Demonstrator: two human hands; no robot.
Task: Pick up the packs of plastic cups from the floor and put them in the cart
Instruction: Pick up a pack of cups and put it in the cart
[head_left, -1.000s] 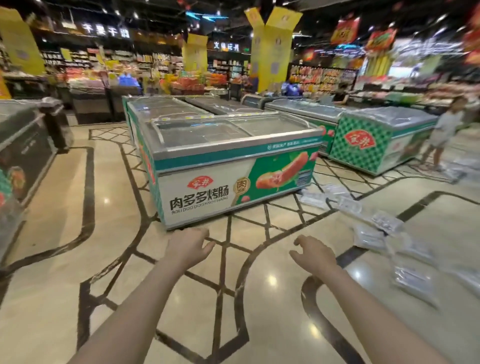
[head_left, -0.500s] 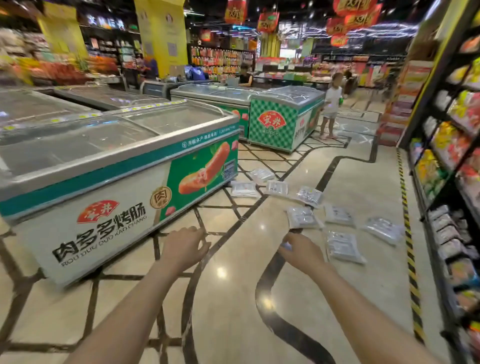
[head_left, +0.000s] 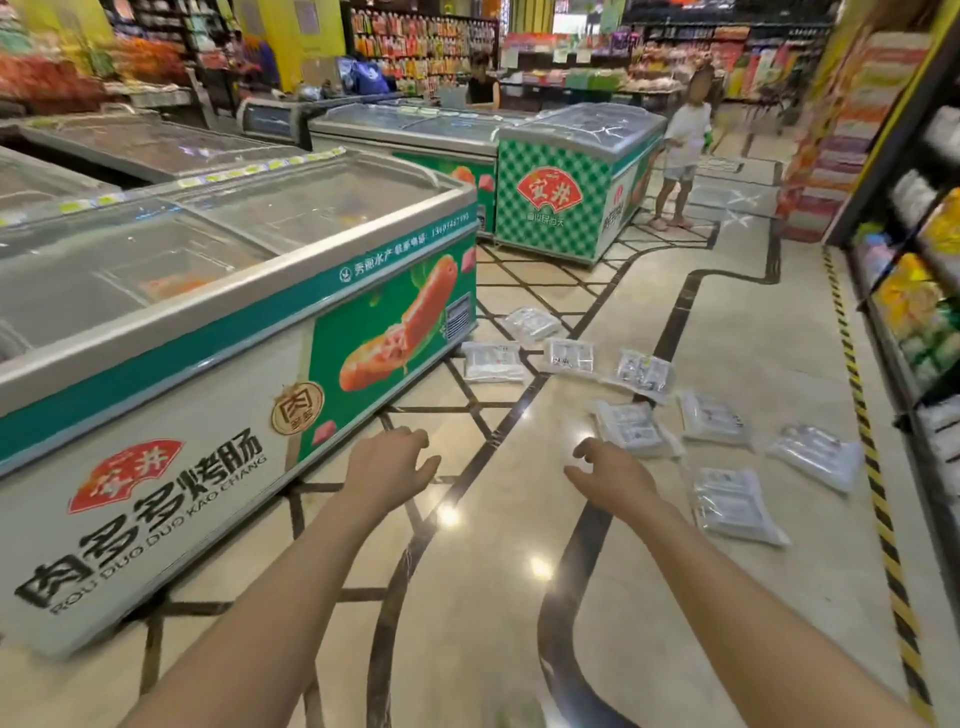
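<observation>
Several clear packs of plastic cups lie scattered on the shiny floor ahead and to the right. The nearest pack (head_left: 733, 504) lies right of my right hand; another pack (head_left: 635, 428) sits just beyond that hand, and a far pack (head_left: 491, 361) rests by the freezer's corner. My left hand (head_left: 389, 467) and my right hand (head_left: 610, 475) are stretched forward above the floor, fingers loosely curled and apart, holding nothing. No cart is in view.
A long chest freezer (head_left: 218, 332) with a sausage picture runs along my left. A green checked freezer (head_left: 566, 182) stands further back. Stocked shelves (head_left: 919, 291) line the right behind yellow-black floor tape. A person (head_left: 683, 156) stands in the aisle beyond the packs.
The view has swung right and moved forward; the packs are closer and more central. Both hands stay stretched out and empty.
</observation>
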